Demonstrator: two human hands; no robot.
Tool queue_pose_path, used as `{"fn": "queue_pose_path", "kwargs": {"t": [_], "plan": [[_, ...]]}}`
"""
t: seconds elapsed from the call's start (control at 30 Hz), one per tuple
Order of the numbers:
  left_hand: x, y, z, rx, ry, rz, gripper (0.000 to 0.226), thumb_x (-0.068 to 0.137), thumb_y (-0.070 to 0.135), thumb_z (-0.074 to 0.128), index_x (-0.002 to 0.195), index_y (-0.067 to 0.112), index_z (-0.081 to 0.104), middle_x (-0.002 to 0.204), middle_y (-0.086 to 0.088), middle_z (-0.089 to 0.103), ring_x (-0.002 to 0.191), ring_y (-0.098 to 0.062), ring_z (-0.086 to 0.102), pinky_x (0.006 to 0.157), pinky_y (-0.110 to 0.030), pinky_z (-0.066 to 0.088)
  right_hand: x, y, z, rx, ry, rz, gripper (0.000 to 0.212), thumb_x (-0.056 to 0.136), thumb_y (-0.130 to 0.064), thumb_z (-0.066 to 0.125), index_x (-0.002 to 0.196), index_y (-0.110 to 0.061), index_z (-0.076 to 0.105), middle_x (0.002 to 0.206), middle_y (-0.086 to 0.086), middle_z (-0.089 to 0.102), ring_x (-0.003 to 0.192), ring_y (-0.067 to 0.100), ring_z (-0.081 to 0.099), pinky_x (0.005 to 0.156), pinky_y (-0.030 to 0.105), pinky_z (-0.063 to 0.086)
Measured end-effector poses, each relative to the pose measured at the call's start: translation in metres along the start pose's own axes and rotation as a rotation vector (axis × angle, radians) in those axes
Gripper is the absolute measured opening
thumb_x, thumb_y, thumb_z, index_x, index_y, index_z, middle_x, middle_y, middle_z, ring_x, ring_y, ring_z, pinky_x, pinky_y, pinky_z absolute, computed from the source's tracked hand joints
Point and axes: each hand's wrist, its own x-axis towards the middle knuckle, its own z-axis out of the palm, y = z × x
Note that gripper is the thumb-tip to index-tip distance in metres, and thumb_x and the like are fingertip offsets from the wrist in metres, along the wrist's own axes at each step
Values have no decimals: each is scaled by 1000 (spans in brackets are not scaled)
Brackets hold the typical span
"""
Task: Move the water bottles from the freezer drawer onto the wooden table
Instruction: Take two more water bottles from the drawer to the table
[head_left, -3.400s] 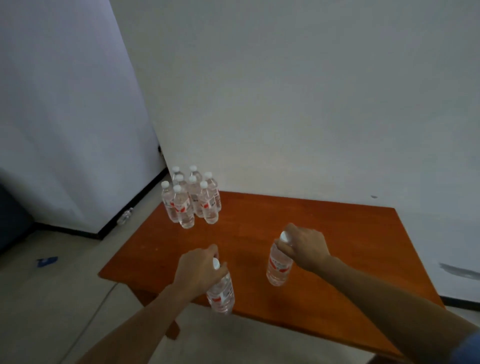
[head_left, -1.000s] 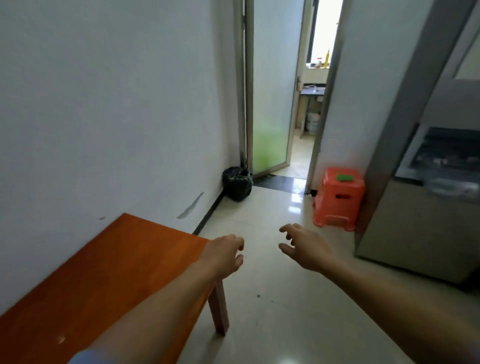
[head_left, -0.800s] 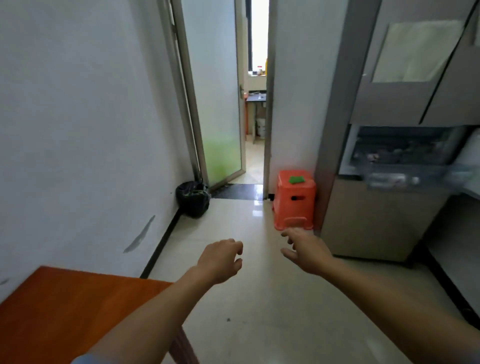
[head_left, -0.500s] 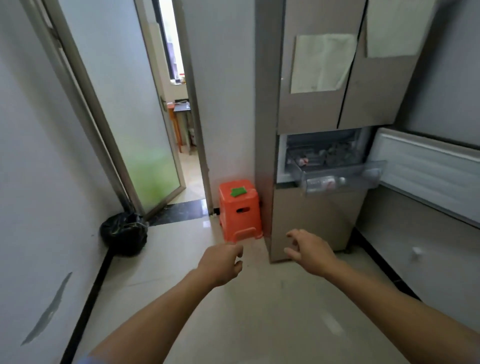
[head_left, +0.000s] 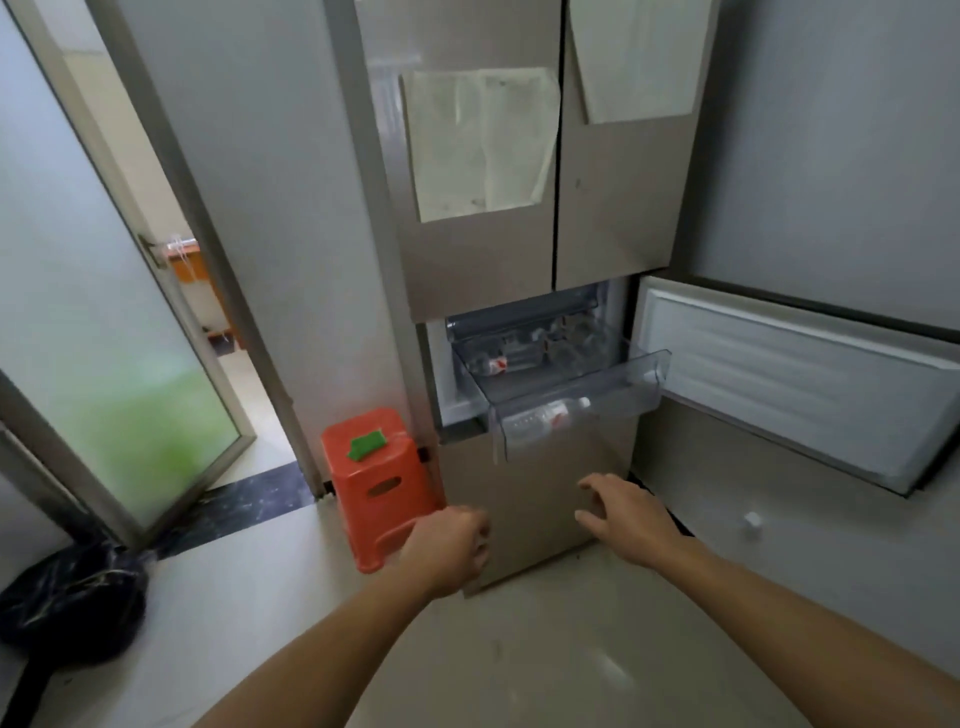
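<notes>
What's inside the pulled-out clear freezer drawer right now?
The freezer drawer holds a water bottle lying on its side behind the clear front wall, and another red-labelled bottle farther back. Deeper contents are blurred; count unclear.

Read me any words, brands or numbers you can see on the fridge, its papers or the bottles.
Nothing here can be read.
Left paper on the fridge: faint marks, too blurred.
Right paper: no print that I can make out.
Front bottle in the drawer: red label, too small.
Back bottle: red label, too blurred.
</notes>
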Motion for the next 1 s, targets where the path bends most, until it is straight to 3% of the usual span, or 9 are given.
{"fn": "queue_pose_path", "kwargs": {"t": [0.3, 0.57, 0.83, 0.93, 1.0], "plan": [[161, -2, -1, -75, 48, -66, 19, 85, 29, 52, 99, 20, 61, 101, -3, 65, 92, -23, 61, 74, -35, 50, 157, 91, -42, 17, 27, -30, 45, 88, -46, 59, 127, -26, 51, 115, -4, 60, 98, 12, 57, 74, 24, 41], [293, -37, 14, -133, 111, -41, 16, 88, 30, 52, 97, 21, 61, 98, 0, 64, 89, -19, 61, 73, -32, 48, 286, 137, -45, 16, 28, -5, 43, 88, -41, 61, 126, -25, 53, 112, 1, 61, 98, 18, 60, 79, 33, 49], [405, -56, 39, -211, 6, -68, 16, 88, 30, 51, 94, 20, 61, 99, -5, 66, 90, -24, 61, 69, -30, 40, 402, 188, -55, -11, -12, 68, 36, 88, -39, 62, 114, -15, 58, 107, 6, 63, 91, 22, 59, 66, 26, 35], [424, -57, 52, -248, -43, -109, 16, 88, 31, 52, 94, 21, 63, 102, -5, 67, 93, -25, 62, 73, -31, 45, 434, 203, -40, -10, -40, 109, 29, 88, -34, 61, 106, -11, 58, 107, 13, 62, 90, 27, 59, 67, 28, 39], [434, -58, 61, -254, -69, -151, 17, 88, 32, 51, 94, 22, 64, 103, -5, 67, 95, -25, 61, 72, -31, 44, 459, 211, -29, -26, -49, 118, 35, 89, -32, 60, 112, -6, 56, 114, 19, 58, 96, 32, 59, 74, 34, 48]]}}
